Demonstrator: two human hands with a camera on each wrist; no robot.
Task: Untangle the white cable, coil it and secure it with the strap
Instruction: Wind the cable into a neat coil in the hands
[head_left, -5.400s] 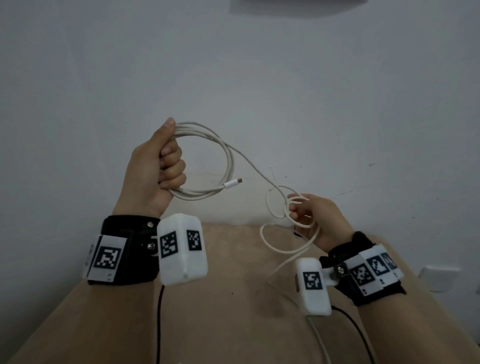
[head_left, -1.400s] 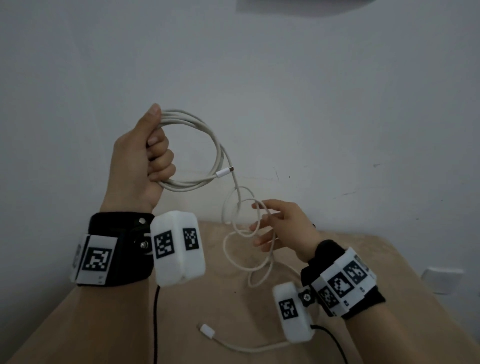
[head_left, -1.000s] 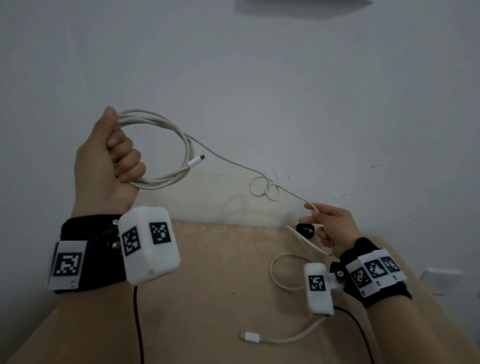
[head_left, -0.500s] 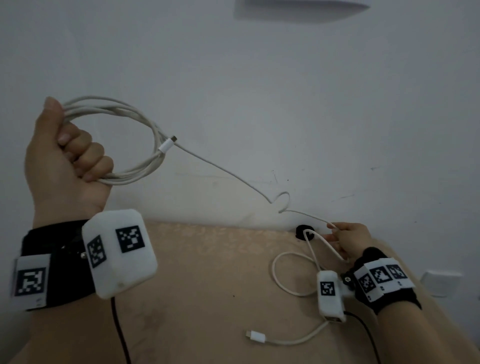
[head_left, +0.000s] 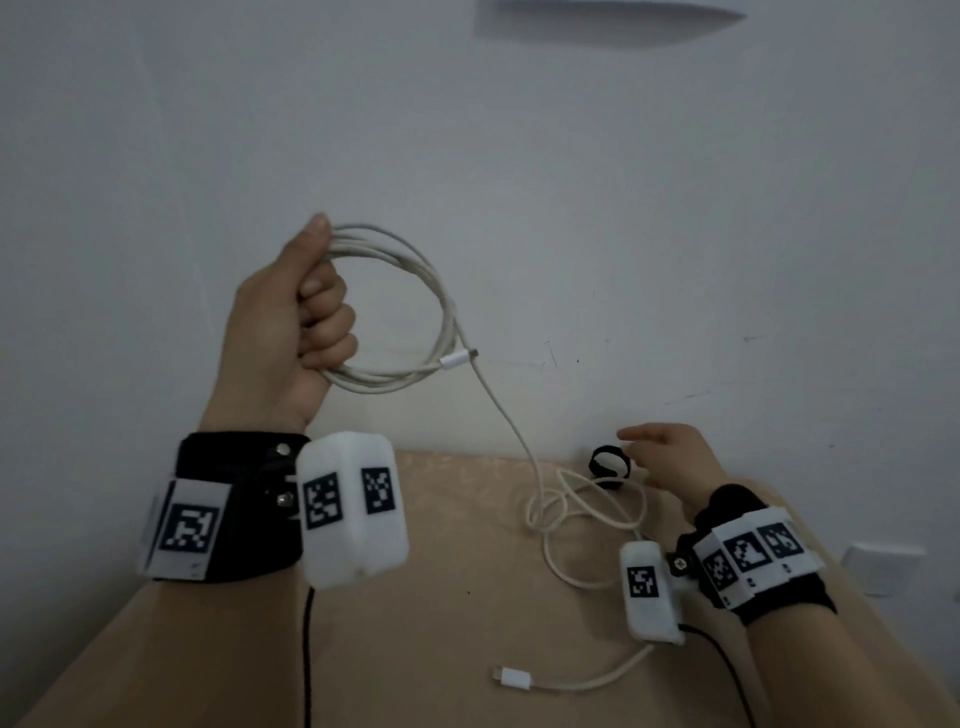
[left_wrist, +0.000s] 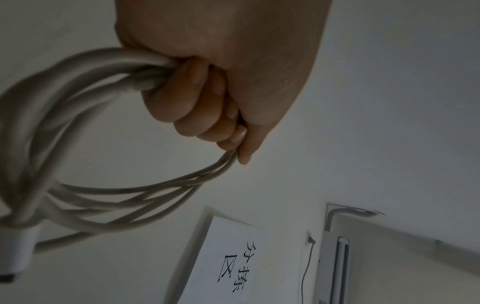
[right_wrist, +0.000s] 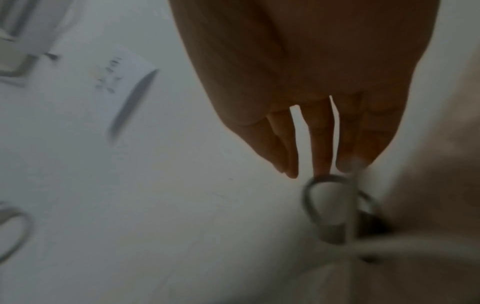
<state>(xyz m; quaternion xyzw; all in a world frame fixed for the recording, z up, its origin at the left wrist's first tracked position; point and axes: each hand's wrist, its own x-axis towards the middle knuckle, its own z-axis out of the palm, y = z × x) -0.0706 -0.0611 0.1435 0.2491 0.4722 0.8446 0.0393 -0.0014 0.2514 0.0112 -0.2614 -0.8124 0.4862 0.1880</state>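
My left hand (head_left: 306, 312) is raised in front of the wall and grips a coil of the white cable (head_left: 415, 312), also close up as cable loops (left_wrist: 78, 185) in the left wrist view. One plug (head_left: 457, 358) sticks out of the coil. From there the cable drops to loose loops (head_left: 571, 509) on the beige table (head_left: 415, 649), ending in a second plug (head_left: 511, 678). My right hand (head_left: 670, 457) hovers with straight fingers (right_wrist: 322, 144) just beside the black strap (head_left: 608, 465), a small ring at the table's back edge, and holds nothing.
A grey-white wall (head_left: 571, 182) stands right behind the table. A paper sign (left_wrist: 233, 261) hangs on it. A white wall socket (head_left: 878, 566) sits low on the right. Black leads (head_left: 306, 665) run from the wrist cameras across the table.
My right hand has let go of the cable and opened near the strap. The stretched cable has slackened into loops on the table. My left hand moved right with the coil.
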